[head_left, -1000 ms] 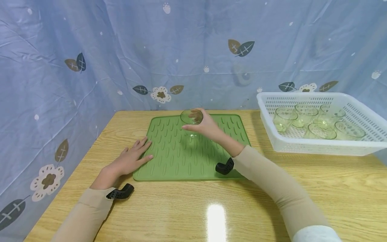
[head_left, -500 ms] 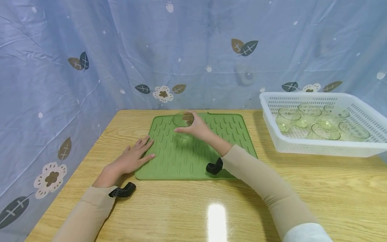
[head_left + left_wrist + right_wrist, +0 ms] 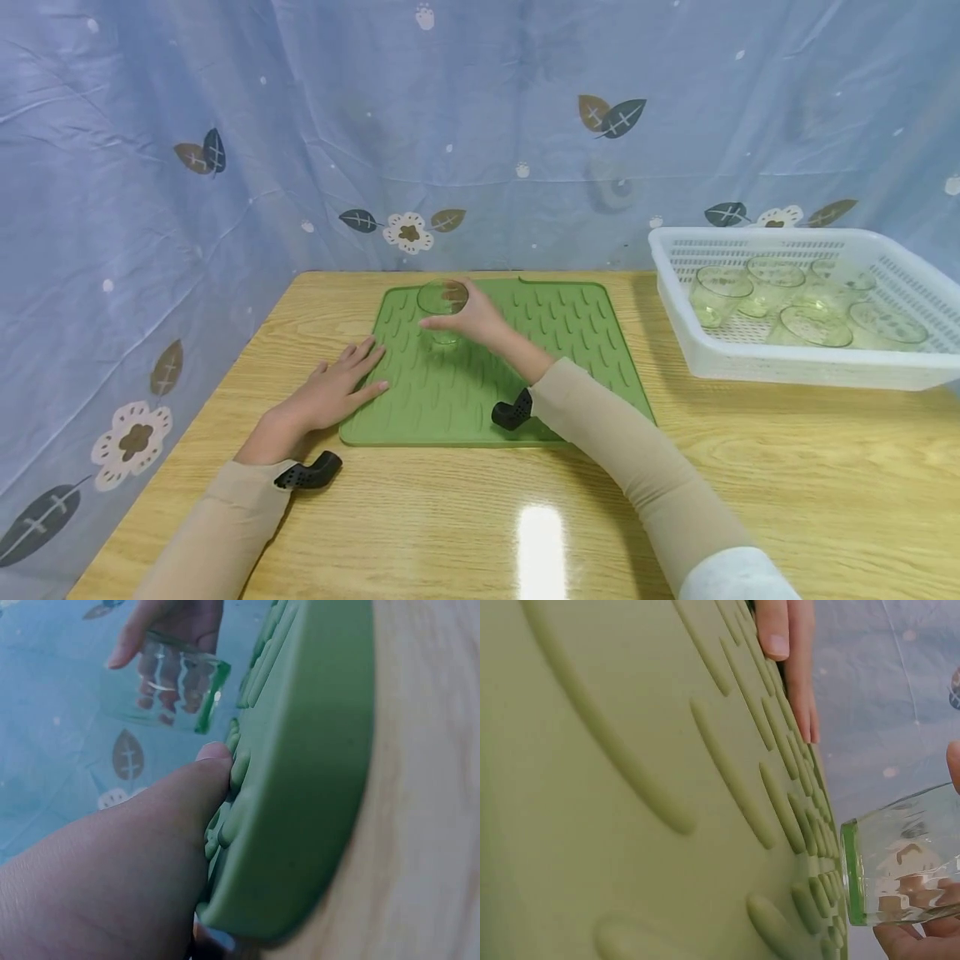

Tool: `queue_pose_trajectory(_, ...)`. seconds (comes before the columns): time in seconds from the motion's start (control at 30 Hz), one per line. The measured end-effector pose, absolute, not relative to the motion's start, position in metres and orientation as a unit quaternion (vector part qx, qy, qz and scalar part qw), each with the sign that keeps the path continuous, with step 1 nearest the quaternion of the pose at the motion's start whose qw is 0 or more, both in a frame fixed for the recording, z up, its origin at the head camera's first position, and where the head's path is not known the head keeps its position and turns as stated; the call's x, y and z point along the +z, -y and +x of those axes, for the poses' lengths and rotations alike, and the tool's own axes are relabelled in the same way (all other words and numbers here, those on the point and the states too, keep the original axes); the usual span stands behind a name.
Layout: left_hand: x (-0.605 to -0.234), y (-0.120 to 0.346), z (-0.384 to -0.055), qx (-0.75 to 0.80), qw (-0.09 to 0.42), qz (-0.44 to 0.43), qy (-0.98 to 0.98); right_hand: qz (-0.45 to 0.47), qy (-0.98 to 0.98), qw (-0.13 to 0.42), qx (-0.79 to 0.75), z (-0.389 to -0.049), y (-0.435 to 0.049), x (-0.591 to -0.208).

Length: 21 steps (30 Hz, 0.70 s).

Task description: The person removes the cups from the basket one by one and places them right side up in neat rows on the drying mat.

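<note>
My right hand [image 3: 487,325] grips a clear, green-tinted drinking glass [image 3: 442,337] by its side, thumb in front and fingers behind. The glass is upright with its mouth up, over the back left part of a green ridged silicone mat [image 3: 442,412]. In the left wrist view a narrow strip of background shows between the base of the glass [image 3: 169,682] and the mat. Its thick green base [image 3: 853,874] is close to the ridges in the right wrist view. My left hand [image 3: 330,396] rests palm down at the mat's left edge, fingers straight, thumb [image 3: 214,761] on the ridges.
A white perforated plastic basket [image 3: 810,367] stands at the right, holding several similar glasses [image 3: 722,287]. Everything sits on a wooden table [image 3: 420,517], with a blue patterned curtain [image 3: 495,108] behind and at the left. Each sleeve carries a black wrist mount [image 3: 512,410].
My right hand has carried the glass leftward across the mat and slightly lower. The left hand stays at the mat's left edge. The whole head view has shifted a little.
</note>
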<state>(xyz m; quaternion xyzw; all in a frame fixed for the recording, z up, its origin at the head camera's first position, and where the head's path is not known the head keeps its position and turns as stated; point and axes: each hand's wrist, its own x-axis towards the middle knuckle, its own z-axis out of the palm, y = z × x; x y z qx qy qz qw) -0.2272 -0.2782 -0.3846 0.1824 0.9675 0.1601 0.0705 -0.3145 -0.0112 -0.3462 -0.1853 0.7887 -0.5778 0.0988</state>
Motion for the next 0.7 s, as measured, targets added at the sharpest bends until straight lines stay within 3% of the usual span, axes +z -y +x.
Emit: queue_pose_trajectory(0.7,-0.384,0.276,-0.228,0.157,0.074,0.180,-0.968,-0.189,-0.776,0.138,-0.585,-0.316,0.017,-0.357)
